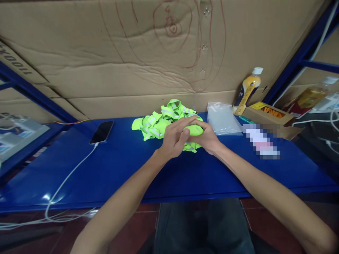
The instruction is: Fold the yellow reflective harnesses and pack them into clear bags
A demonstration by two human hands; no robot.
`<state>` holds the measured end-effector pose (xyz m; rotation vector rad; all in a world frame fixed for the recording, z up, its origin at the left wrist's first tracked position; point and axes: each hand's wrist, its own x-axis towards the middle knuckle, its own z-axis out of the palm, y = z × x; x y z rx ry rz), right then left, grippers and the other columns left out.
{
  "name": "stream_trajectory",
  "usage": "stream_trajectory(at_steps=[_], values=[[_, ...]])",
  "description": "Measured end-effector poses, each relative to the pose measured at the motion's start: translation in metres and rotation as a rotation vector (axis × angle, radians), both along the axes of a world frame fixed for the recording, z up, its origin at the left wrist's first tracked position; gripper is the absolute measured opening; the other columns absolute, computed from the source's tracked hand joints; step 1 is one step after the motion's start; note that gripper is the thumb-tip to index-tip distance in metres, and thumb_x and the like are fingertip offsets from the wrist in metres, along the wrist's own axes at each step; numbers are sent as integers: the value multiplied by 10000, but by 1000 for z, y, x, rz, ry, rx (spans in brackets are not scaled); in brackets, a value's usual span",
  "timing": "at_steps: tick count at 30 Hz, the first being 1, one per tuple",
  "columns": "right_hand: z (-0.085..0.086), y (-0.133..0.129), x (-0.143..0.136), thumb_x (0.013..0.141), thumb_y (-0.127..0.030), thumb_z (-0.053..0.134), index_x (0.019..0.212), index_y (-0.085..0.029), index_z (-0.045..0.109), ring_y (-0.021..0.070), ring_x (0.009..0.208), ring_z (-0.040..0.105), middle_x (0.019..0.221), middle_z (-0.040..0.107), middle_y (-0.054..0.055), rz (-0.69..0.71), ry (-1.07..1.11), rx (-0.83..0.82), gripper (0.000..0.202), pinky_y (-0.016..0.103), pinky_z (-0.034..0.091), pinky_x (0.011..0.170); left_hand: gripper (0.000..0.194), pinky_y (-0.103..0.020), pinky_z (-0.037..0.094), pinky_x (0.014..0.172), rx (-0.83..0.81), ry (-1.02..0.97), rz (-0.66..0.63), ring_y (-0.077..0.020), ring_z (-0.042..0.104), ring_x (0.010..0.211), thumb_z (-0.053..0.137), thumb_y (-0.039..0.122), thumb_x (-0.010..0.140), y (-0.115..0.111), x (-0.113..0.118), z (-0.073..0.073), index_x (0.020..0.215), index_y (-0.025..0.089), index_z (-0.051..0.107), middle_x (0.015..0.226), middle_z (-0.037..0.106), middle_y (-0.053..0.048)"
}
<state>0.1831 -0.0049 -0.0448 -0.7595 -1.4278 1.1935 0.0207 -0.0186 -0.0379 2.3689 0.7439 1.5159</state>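
Note:
A bunched neon-green fabric piece with silver reflective strips [156, 128] lies on the blue table [127, 165], near the cardboard wall. My left hand [176, 137] reaches over its middle, fingers wrapped round a smooth green bundle. From the right side, my right hand [208, 137] closes on the same bundle. The fingertips of both hands meet or overlap above it, and a rounded end of green fabric shows between them. More striped fabric sticks out behind and below the hands. The undersides of both hands are hidden.
Left of the fabric lies a black phone [102, 132] with a white cable [71, 173]. To the right are a clear plastic bag [224, 119], a yellow bottle [247, 92], an open cardboard box [278, 118] and a pixelated item [261, 141]. Cardboard [127, 81] stands behind.

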Motion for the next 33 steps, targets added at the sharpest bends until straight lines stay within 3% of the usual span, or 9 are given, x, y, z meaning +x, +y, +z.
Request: stream_trajectory(at_steps=[4,7,11,15,19,22,27,30,33], values=[[2,-1,-6,424,-354,1051,880,-238,754,202,915,651,985,723,-10,-65,62,-178,557,348,537,829,639,-439,566,1045,-125,-169,109,-278,741,1213,292,626,1136,-3,-2,4,1341,219,741,1297,786,-129],[6,-1,-8,378,-329,1064,893,-240,746,170,825,610,902,681,-27,-106,147,-256,612,310,519,742,667,-464,555,1068,-17,-256,250,-302,712,1241,342,721,1087,-6,-3,11,1328,228,722,1317,760,-133],[10,-1,-6,364,-367,1073,916,-236,722,162,779,598,859,674,-33,-138,263,-243,667,305,523,715,861,-534,469,1194,136,-35,353,-376,599,1399,717,824,843,-6,4,10,1453,225,620,1482,636,-182],[9,-3,-6,377,-378,1084,875,-222,723,143,759,584,827,656,-44,-125,311,-219,634,282,507,705,798,-481,556,1043,103,66,374,-333,672,1212,834,732,808,0,11,-4,1368,195,651,1303,647,-168],[6,-6,-7,631,-601,984,878,-233,764,179,926,658,971,709,2,-75,277,-137,495,296,541,825,493,-432,550,913,180,53,364,-292,675,1026,816,635,885,4,8,-8,1121,214,713,1070,677,-107],[3,-9,-8,749,-735,857,996,-257,788,240,1129,687,1141,761,45,-45,181,-23,543,344,557,942,324,-427,529,878,171,-18,374,-271,660,948,724,553,980,4,8,-6,949,232,696,960,666,-84],[-4,-10,-11,557,-585,1022,1047,-267,794,254,1041,698,1115,774,34,-70,81,61,627,376,565,902,350,-417,472,771,165,-75,505,-249,575,820,556,493,1065,-2,13,-6,834,247,652,825,605,-63],[-7,-7,-13,509,-517,1049,1003,-263,787,241,985,698,1049,764,17,-73,148,9,615,384,566,897,354,-441,483,838,172,-47,456,-269,599,900,484,480,1097,-6,12,-5,986,245,724,917,663,-90],[-7,-4,-12,463,-465,1070,1041,-275,788,263,1122,702,1149,776,20,-76,198,-1,671,417,545,1035,464,-474,508,982,146,-38,373,-289,647,1077,384,532,1127,-7,9,-4,1174,247,748,1117,709,-124]])
